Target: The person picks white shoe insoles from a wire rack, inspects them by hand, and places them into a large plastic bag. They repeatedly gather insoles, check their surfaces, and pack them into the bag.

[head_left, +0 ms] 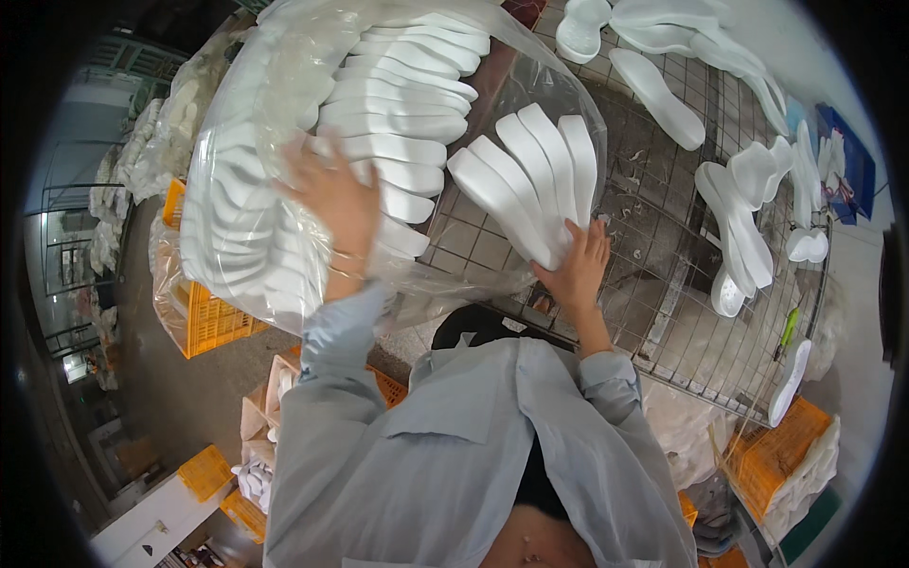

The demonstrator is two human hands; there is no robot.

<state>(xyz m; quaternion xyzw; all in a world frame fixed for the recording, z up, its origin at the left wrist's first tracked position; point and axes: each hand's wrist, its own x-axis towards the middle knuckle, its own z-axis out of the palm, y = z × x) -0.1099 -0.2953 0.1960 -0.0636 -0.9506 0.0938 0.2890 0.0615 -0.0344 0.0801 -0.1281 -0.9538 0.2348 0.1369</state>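
My left hand, blurred by motion, is over a large clear plastic bag with its fingers apart. Beneath and beside it, a long stack of white foam shoe soles lies in and at the mouth of the bag. My right hand grips the near end of a fanned bunch of white shoe soles, thumb on the left and fingers on the right. Those soles stand on edge, side by side, on a wire-mesh table. Part of the clear film lies around the bunch.
More loose white soles lie at the far right and along the right side. A blue tray stands beyond them, and a green tool lies near the right edge. Orange crates stand on the floor at left and at lower right.
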